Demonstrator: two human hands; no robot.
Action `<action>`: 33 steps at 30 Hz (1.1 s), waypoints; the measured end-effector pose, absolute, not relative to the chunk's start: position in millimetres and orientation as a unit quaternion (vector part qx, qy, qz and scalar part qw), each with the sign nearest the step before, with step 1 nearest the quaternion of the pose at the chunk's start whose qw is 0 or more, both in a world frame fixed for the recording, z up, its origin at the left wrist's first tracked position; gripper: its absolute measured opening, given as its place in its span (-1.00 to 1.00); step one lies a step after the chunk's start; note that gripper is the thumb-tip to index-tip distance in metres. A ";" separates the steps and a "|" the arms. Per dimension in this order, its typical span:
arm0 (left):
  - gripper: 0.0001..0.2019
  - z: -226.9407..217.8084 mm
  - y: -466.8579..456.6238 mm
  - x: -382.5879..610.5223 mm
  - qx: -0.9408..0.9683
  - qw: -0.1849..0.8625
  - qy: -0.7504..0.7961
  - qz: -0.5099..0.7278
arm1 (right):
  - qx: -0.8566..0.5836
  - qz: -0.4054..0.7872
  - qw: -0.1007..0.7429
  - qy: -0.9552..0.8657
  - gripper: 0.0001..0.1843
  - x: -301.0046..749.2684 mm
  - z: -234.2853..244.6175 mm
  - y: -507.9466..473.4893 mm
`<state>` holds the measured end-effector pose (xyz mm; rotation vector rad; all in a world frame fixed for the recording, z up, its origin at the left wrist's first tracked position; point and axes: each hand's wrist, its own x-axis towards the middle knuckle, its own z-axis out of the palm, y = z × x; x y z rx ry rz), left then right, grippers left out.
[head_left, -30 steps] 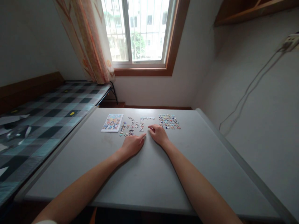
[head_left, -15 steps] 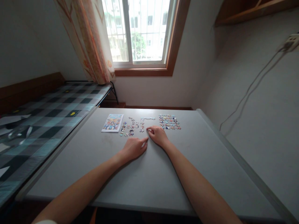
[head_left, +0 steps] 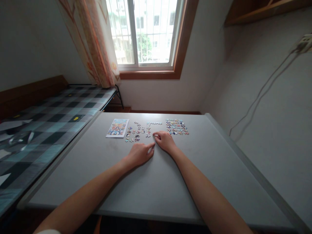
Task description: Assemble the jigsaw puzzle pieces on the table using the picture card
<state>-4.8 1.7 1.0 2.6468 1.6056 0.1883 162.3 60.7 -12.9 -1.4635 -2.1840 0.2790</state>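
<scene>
The L-shaped border (head_left: 148, 131) lies beyond the left hand (head_left: 139, 154), just left of the nearer right hand (head_left: 165, 140) — whether either pinches anything, I cannot tell.

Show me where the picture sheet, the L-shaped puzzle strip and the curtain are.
Picture sheet (head_left: 117, 128): head view, middle of its printed face.
L-shaped puzzle strip (head_left: 148, 129): head view, on its arm running toward the person.
Curtain (head_left: 94, 42): head view, on its orange folds.
</scene>
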 end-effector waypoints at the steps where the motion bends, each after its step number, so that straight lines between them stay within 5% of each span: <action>1: -0.60 1.1 1.9 -5.0 0.854 0.023 0.517 0.062 | -0.537 0.103 0.247 -0.800 -0.73 162.3 -12.9 60.7; 33: -0.60 -0.9 3.0 -6.5 0.858 0.012 0.507 0.077 | -0.537 0.102 0.246 -0.800 -0.73 161.8 -14.9 61.7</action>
